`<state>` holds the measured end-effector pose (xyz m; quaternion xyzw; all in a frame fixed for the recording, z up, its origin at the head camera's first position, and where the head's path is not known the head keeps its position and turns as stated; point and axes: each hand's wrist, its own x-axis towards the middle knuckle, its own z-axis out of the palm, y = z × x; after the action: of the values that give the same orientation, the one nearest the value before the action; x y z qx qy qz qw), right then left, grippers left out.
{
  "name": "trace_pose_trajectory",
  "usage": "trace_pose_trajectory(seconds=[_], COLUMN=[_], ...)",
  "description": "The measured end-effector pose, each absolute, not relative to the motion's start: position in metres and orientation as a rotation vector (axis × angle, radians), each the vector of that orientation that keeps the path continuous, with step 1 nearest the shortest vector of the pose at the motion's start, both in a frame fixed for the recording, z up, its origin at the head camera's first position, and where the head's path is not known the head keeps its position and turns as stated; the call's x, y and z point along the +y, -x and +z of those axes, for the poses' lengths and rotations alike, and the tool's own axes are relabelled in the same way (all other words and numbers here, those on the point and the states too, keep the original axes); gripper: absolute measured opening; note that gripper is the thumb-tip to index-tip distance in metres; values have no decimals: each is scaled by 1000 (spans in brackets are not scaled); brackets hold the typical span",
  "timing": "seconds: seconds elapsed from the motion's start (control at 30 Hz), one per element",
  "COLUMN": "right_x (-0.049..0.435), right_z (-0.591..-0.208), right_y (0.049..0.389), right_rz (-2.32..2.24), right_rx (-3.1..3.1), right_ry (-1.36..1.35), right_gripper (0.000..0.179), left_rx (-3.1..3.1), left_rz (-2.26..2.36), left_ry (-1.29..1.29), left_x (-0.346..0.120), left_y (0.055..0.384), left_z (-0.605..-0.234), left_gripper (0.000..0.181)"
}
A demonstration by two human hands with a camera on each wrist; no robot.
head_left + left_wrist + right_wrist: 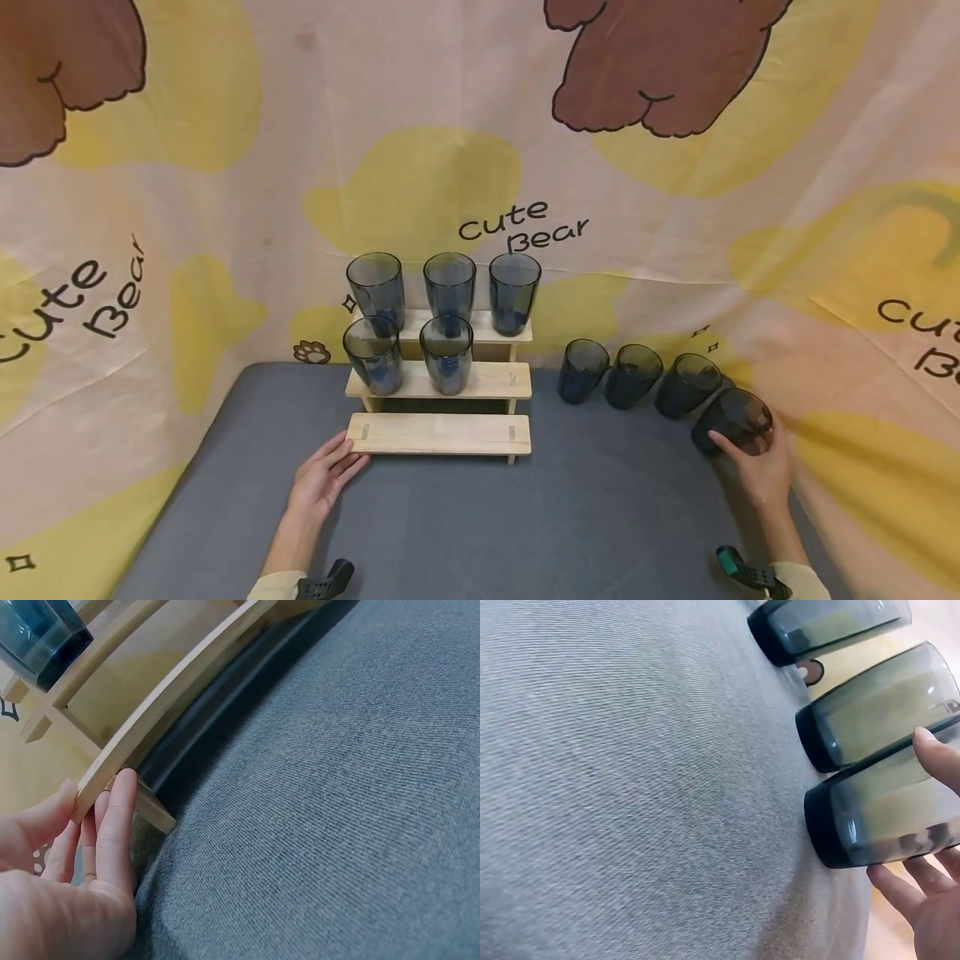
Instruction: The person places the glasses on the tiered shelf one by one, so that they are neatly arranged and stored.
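At the left end of a three-step wooden stand (439, 434), my left hand (322, 479) pinches the lowest board. In the left wrist view the thumb lies against the board's end (94, 784) and the fingers reach under it. Far to the right, my right hand (761, 471) holds a smoky blue-grey glass (731, 421) by its side, thumb on the near face. The right wrist view shows this glass (889, 802) with its dark base low by the cloth, fingers along its other side. Beside it stands another glass (687, 385) of the same kind.
Two more such glasses, one (633, 377) and another (582, 372), continue the row toward the stand. Three glasses stand on the top step, including one at its right (514, 292). Two occupy the middle step (491, 379). A printed curtain (645, 242) hangs behind the grey table (585, 517).
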<state>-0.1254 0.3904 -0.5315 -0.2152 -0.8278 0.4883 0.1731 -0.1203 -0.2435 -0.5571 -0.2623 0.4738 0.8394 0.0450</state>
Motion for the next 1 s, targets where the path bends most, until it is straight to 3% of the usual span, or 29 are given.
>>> trace_pose_trajectory(seconds=[0.27,0.43,0.67,1.0], right_x=[373,360,338,302], right_z=[-533,-534,-535,-519], right_y=[120,115,114,117], right_rz=[1363,1347,1328,1300], right_rx=[-2279,-2312,-2351,-2367], right_ry=[594,574,482,285], right_gripper=[86,90,95,96], left_rx=[1417,1423,1473,1497], left_rz=[2592,2589,2568,2573], left_ry=[808,799,807,783], left_x=[-245,-243,-243,-241], left_y=[119,119,119,120], left_z=[-553,-555,-559,-560], left_gripper=[19,24,53,55])
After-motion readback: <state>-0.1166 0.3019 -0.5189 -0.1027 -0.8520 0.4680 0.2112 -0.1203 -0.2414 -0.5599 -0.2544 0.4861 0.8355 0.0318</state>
